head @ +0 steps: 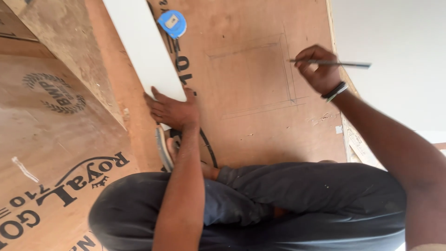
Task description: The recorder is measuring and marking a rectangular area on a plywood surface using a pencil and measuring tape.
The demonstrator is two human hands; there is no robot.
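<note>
My left hand [172, 110] presses flat on the near end of a long white board [144, 46] that lies across a brown plywood sheet [251, 130]. My right hand [318, 69] is closed around a thin grey pencil [344, 64], held just above the right side of the sheet. A pencilled rectangle outline [285, 69] is drawn on the plywood between the two hands, closest to the right hand. A dark band circles my right wrist.
A blue tape measure [172, 23] lies on the plywood beside the white board's far part. More printed plywood sheets [51, 139] lie at the left. A white floor [395, 32] lies beyond the sheet's right edge. My legs in dark trousers [278, 204] and a sandal [163, 148] fill the foreground.
</note>
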